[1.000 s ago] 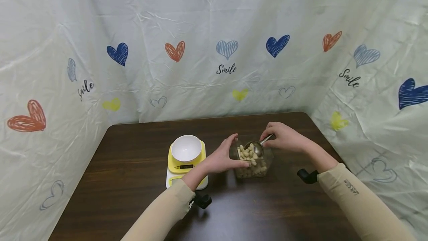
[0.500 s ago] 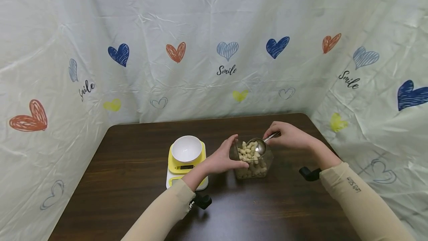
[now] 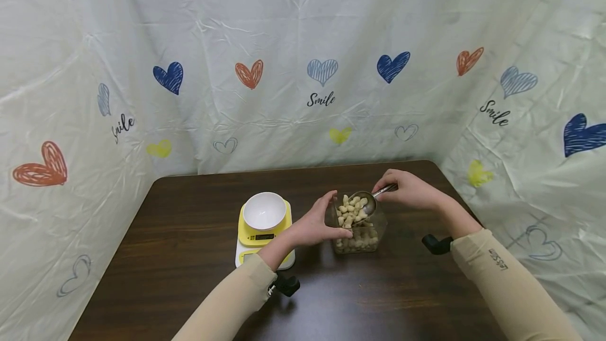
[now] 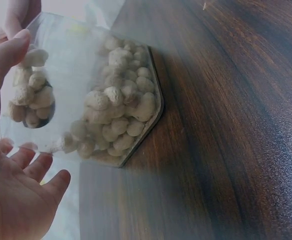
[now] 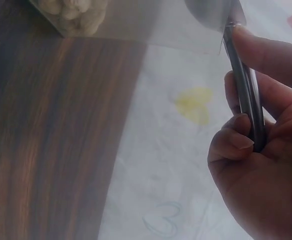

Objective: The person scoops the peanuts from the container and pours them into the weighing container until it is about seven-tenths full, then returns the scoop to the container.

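Note:
A clear plastic container [image 3: 381, 223] of unshelled peanuts [image 3: 356, 243] stands on the table. My left hand [image 3: 313, 223] holds its left side, thumb and fingers spread across opposite walls near the rim. My right hand [image 3: 411, 190] grips the handle of a metal scoop [image 3: 370, 204]; in the right wrist view, fingers wrap that handle [image 5: 247, 92]. The scoop's bowl is inside the container's upper part, heaped with peanuts [image 4: 33, 97], seen through the wall in the left wrist view. More peanuts fill the bottom below it.
Left of the container, a white bowl [image 3: 264, 210] sits on a yellow and white kitchen scale [image 3: 245, 234]. Both stand on the dark wooden table [image 3: 189, 267]. A white curtain [image 3: 284, 30] printed with hearts hangs around its back and sides.
My right hand has shifted slightly right, and the scoop has turned and come up with peanuts gathered in it. My left hand stays on the container; bowl and scale are unmoved.

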Available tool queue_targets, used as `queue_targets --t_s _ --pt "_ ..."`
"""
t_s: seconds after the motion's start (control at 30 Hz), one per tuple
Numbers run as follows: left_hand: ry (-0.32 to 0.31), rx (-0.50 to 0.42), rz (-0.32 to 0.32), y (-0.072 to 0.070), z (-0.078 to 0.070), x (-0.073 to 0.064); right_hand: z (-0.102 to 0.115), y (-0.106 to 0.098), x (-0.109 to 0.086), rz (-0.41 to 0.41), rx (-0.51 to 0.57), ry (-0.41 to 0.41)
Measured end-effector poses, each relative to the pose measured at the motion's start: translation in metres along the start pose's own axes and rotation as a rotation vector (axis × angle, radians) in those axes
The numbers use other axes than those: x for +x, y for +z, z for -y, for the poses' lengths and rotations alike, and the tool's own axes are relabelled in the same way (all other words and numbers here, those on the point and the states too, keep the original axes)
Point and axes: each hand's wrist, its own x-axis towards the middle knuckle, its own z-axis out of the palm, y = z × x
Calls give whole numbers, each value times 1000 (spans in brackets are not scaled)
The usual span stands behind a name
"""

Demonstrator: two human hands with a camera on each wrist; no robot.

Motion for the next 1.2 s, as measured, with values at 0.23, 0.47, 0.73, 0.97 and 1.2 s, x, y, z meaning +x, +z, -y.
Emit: queue_targets --t_s 0.23,0.47,0.73,0.97,1.2 --pt "-14 -3 14 0 0 -1 -4 1 0 -19 19 -4" --pt "-15 -5 16 1 0 0 -8 4 -2 -11 30 0" --pt "-12 -2 11 0 1 -1 -10 1 -5 -10 46 -14" --pt "-8 -2 7 0 2 0 -9 -3 -8 -20 52 -13" --pt "-9 0 13 0 2 0 -4 -8 -11 -33 36 -11"
